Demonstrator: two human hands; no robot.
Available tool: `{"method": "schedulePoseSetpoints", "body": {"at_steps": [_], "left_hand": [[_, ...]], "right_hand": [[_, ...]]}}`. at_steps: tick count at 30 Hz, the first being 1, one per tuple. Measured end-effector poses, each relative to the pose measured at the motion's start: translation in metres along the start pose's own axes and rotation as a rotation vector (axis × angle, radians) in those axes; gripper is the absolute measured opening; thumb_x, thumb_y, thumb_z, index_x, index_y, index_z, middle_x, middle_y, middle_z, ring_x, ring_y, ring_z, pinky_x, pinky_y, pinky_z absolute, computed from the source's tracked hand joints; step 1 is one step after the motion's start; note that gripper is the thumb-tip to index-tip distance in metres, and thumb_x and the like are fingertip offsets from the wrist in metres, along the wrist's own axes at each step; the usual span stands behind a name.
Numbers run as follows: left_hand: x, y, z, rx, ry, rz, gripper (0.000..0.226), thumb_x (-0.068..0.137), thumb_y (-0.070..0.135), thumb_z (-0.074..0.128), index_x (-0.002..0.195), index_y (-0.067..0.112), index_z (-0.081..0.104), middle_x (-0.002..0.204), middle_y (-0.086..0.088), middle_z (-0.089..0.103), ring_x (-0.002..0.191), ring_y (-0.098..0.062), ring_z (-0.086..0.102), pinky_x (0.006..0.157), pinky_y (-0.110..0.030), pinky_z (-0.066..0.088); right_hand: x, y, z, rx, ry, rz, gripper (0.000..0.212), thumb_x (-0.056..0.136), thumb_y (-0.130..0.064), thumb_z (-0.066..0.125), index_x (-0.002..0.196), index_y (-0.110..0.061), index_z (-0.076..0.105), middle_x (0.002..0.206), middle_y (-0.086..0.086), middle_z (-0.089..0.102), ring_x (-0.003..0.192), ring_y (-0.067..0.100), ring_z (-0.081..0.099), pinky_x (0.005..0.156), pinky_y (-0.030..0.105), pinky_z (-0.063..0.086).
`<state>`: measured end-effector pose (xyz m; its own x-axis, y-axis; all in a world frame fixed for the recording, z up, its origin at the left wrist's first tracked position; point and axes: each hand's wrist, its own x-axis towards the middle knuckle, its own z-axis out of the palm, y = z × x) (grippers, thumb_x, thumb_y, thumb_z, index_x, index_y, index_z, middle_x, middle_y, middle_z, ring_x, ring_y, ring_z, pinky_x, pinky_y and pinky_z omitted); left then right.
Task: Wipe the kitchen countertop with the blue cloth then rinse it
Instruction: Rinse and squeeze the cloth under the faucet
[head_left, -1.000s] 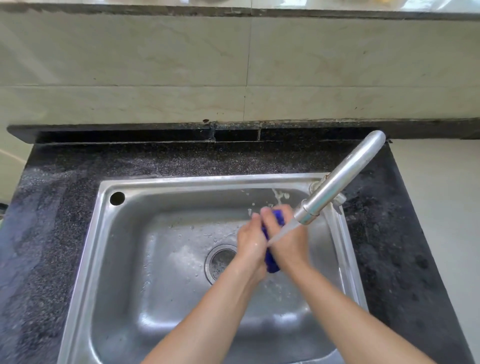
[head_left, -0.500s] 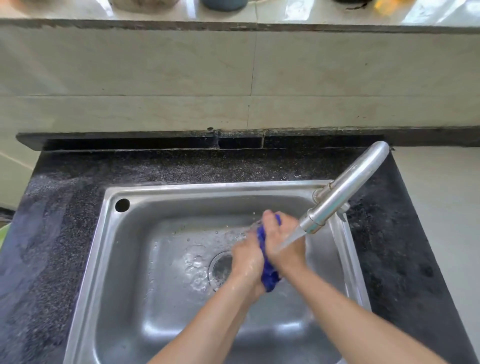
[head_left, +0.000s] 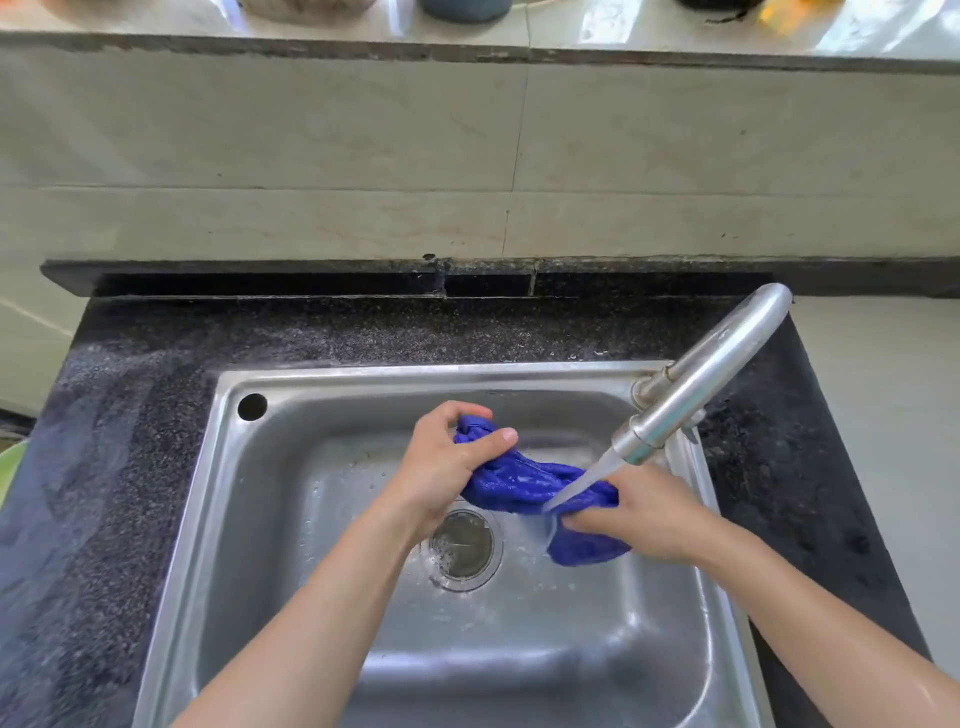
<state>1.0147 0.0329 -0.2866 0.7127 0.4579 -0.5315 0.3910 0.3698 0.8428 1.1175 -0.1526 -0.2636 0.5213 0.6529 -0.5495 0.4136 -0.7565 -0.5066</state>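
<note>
The wet blue cloth (head_left: 524, 483) is stretched between both hands over the steel sink (head_left: 270, 519). My left hand (head_left: 441, 467) grips its upper left end, fingers curled round the fabric. My right hand (head_left: 649, 512) grips the lower right end, with a bunch of cloth hanging below the fist. Water runs from the steel tap (head_left: 696, 379) in a slanted stream onto the cloth's right part, close to my right hand. The dark speckled countertop (head_left: 130, 467) surrounds the sink and looks wet on the left.
The drain (head_left: 462, 545) lies under the cloth in the sink's middle. An overflow hole (head_left: 252, 406) is at the sink's back left. A tiled wall rises behind, topped by a ledge (head_left: 519, 36) holding pots. A green rim (head_left: 10, 467) shows at the left edge.
My hands were pressed together, squeezing the bunched cloth under the tap. They have moved apart, drawing the cloth out between them, and the water now falls on the spread cloth.
</note>
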Motion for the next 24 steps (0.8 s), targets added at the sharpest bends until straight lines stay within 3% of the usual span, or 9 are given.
{"method": "schedulePoseSetpoints", "body": {"at_steps": [3,6,9,12,15,17,19,21,24], "left_hand": [[-0.004,-0.005,-0.003,0.326,-0.185,-0.029,0.064,0.054,0.037,0.088,0.110,0.021,0.062,0.104,0.000,0.068,0.087,-0.010,0.065,0.083,-0.024,0.053],[-0.006,-0.007,-0.002,0.689,-0.395,-0.033,0.030,0.062,0.026,0.087,0.082,0.018,0.067,0.071,0.006,0.064,0.063,-0.013,0.056,0.063,-0.027,0.045],[-0.014,-0.016,-0.002,0.424,-0.344,-0.128,0.014,0.069,0.012,0.075,0.063,0.016,0.063,0.056,0.005,0.058,0.053,-0.009,0.051,0.055,-0.019,0.038],[-0.016,-0.025,-0.002,-0.304,-0.235,-0.316,0.022,0.063,0.021,0.063,0.082,0.014,0.070,0.089,-0.017,0.064,0.086,-0.027,0.062,0.086,-0.041,0.049],[-0.006,-0.035,0.009,-0.622,-0.198,-0.493,0.035,0.082,0.038,0.050,0.086,0.011,0.073,0.107,-0.021,0.065,0.101,-0.039,0.059,0.098,-0.064,0.040],[-0.002,-0.036,0.024,-0.659,-0.114,-0.593,0.053,0.082,0.059,0.055,0.087,0.007,0.065,0.099,-0.019,0.063,0.093,-0.035,0.061,0.089,-0.052,0.051],[-0.006,-0.032,0.043,-0.675,-0.057,-0.645,0.047,0.080,0.058,0.063,0.082,0.011,0.059,0.075,-0.011,0.062,0.070,-0.026,0.063,0.062,-0.031,0.056],[-0.015,-0.035,0.061,-0.556,-0.023,-0.564,0.027,0.086,0.046,0.061,0.078,0.022,0.055,0.059,-0.001,0.058,0.048,-0.017,0.055,0.047,-0.019,0.042],[-0.024,-0.032,0.074,-0.444,0.080,-0.473,0.027,0.099,0.037,0.049,0.095,0.015,0.063,0.064,-0.005,0.066,0.046,-0.020,0.055,0.046,-0.022,0.040]], "right_hand": [[-0.008,-0.014,-0.009,0.477,0.022,-0.059,0.011,0.068,-0.029,0.076,0.072,-0.022,0.069,0.067,-0.007,0.063,0.070,0.012,0.060,0.068,0.028,0.045],[-0.010,-0.025,-0.013,0.895,0.045,-0.112,0.015,0.072,-0.013,0.067,0.084,-0.004,0.067,0.075,0.009,0.065,0.075,0.022,0.061,0.073,0.037,0.049],[0.001,-0.021,-0.011,1.103,0.213,-0.033,0.006,0.084,-0.013,0.063,0.082,-0.008,0.065,0.078,0.010,0.067,0.079,0.026,0.064,0.075,0.040,0.051],[0.010,-0.016,0.003,1.037,0.324,0.033,0.024,0.079,-0.041,0.067,0.080,-0.017,0.071,0.084,0.006,0.072,0.087,0.025,0.067,0.086,0.041,0.049],[-0.001,-0.028,0.034,0.768,0.382,-0.083,0.037,0.080,-0.048,0.060,0.069,-0.012,0.062,0.062,-0.004,0.056,0.063,0.010,0.053,0.065,0.034,0.044],[-0.014,-0.040,0.063,0.502,0.381,-0.269,0.041,0.083,-0.053,0.052,0.065,-0.015,0.052,0.065,-0.004,0.048,0.066,0.015,0.052,0.066,0.037,0.044],[-0.015,-0.044,0.077,0.313,0.439,-0.302,0.040,0.086,-0.055,0.046,0.064,-0.021,0.045,0.067,-0.006,0.046,0.069,0.020,0.052,0.065,0.037,0.044],[0.008,-0.042,0.067,0.316,0.598,-0.052,0.043,0.085,-0.055,0.044,0.063,-0.018,0.045,0.064,-0.004,0.049,0.068,0.023,0.053,0.060,0.035,0.037],[0.038,-0.032,0.046,0.515,0.683,0.295,0.028,0.089,-0.045,0.052,0.070,-0.024,0.046,0.067,-0.011,0.047,0.077,0.023,0.053,0.065,0.028,0.029]]}}
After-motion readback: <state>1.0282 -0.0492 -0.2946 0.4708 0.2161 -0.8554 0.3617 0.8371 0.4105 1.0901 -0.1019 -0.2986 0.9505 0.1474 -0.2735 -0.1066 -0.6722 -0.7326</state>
